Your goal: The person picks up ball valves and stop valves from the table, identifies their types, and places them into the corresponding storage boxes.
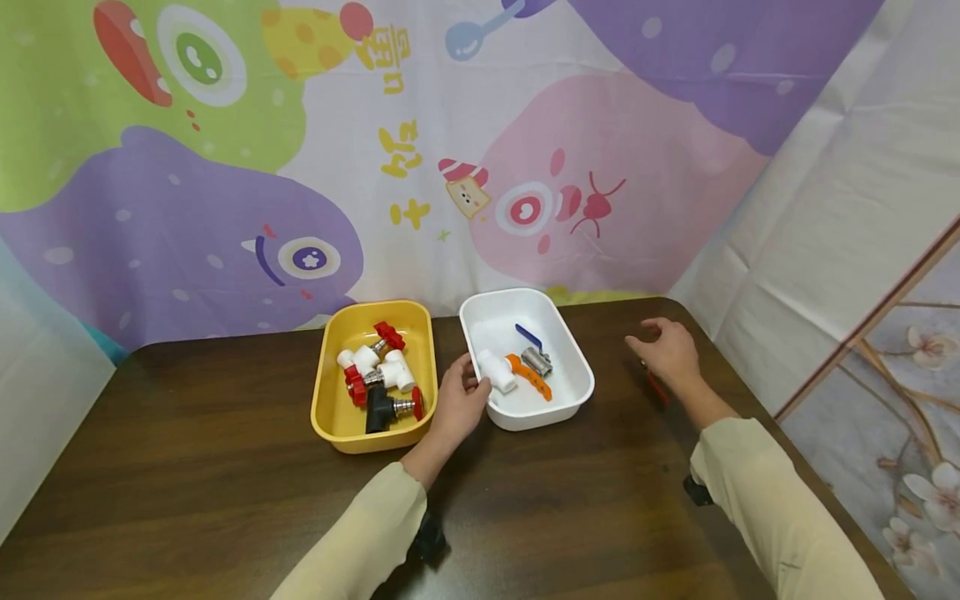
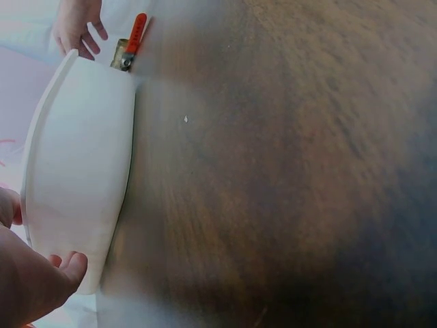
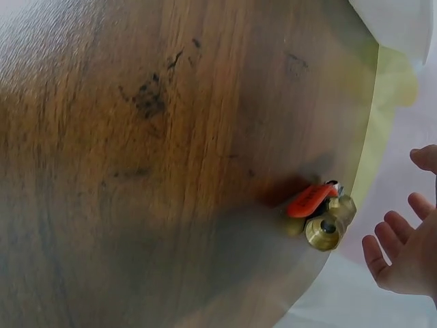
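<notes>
My left hand (image 1: 459, 402) grips the near-left side of a white plastic basin (image 1: 577, 392), its fingers at the rim and its thumb by the front wall. Inside the basin lie a white pipe fitting (image 1: 497, 372), an orange lever handle (image 1: 530, 377) and a metal ball valve (image 1: 537, 361) with a blue lever. To the right, my right hand (image 1: 667, 350) hovers with fingers parted and holds nothing. Under it on the table is a brass ball valve (image 3: 326, 231) with a red lever (image 3: 311, 200); the hand mostly hides this valve in the head view.
Left of my left hand stands a yellow basin (image 1: 322, 408) with several red-handled valves, white ones and a black one (image 1: 380, 408). Both basins stand near the back edge of the brown wooden table (image 1: 225, 483). A cartoon-printed cloth (image 1: 420, 250) hangs behind.
</notes>
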Tool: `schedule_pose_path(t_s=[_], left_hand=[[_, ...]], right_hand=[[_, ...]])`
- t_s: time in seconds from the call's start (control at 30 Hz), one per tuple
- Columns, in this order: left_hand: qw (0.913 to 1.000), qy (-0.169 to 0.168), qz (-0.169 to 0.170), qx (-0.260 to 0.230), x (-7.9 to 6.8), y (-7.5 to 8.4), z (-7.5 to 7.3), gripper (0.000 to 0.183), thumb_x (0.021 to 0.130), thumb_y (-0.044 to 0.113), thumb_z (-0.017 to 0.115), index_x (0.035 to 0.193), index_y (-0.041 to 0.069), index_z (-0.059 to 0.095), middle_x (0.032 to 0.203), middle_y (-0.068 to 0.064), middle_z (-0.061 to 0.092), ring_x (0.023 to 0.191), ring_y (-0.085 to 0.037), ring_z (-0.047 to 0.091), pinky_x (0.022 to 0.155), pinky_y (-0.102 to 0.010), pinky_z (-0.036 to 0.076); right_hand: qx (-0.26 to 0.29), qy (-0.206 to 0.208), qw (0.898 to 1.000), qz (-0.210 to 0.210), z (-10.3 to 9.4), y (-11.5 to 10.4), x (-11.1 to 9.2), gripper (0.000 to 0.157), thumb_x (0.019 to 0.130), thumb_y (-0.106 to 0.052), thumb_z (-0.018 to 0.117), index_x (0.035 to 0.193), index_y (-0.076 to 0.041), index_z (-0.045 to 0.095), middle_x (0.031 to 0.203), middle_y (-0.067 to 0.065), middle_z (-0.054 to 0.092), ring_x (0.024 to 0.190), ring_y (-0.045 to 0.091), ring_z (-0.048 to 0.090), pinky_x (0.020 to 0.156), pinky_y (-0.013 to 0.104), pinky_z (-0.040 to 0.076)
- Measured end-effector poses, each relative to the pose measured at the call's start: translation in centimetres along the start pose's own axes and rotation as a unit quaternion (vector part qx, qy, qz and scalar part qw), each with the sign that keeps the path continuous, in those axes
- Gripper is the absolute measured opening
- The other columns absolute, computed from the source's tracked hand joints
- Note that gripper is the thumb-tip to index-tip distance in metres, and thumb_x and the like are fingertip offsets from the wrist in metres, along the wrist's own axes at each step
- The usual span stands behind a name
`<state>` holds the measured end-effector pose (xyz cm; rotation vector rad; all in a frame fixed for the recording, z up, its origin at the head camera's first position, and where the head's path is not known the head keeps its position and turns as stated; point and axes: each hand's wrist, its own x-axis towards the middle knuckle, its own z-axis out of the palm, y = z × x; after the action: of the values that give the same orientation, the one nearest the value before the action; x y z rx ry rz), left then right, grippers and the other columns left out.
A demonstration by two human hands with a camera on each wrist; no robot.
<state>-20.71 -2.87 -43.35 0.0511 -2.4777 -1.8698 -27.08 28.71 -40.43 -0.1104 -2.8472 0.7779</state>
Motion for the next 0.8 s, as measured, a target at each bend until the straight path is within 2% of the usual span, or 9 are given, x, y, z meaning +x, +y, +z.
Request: schedule_pose_path(t_s=[0.27,0.57,0.8], left_hand=[[1.0,0.002,-0.002,0.006,-0.1,0.0,0.0,0.052,0.091,0.013,0.055,0.139,-0.001,0.037,0.125,-0.018,0.05,0.108,-0.027,0.055,0.095,-0.038,0.049],[1.0,0.001,-0.003,0.005,0.0,-0.1,0.0,0.052,0.092,0.012,0.055,0.139,-0.001,0.037,0.125,-0.018,0.05,0.108,-0.027,0.055,0.095,-0.038,0.05],[1.0,-0.002,0.0,0.002,-0.1,0.0,0.0,0.052,0.091,0.012,0.054,0.139,-0.002,0.037,0.125,-0.017,0.05,0.107,-0.026,0.055,0.093,-0.037,0.05]], right_hand=[[-0.004,-0.005,1.0,0.02,-0.4,1.2,-0.1,0.053,0.086,-0.034,0.059,0.124,0.002,0.054,0.117,0.027,0.055,0.106,0.041,0.052,0.085,0.052,0.045],[-0.021,-0.027,0.998,0.052,-0.4,2.7,-0.4,0.059,0.086,-0.036,0.057,0.131,0.002,0.047,0.126,0.033,0.046,0.116,0.047,0.043,0.093,0.057,0.04],[-0.024,-0.064,0.995,0.067,-0.2,3.0,-0.7,0.068,0.086,-0.04,0.059,0.136,0.002,0.04,0.126,0.034,0.044,0.113,0.049,0.043,0.087,0.058,0.042]])
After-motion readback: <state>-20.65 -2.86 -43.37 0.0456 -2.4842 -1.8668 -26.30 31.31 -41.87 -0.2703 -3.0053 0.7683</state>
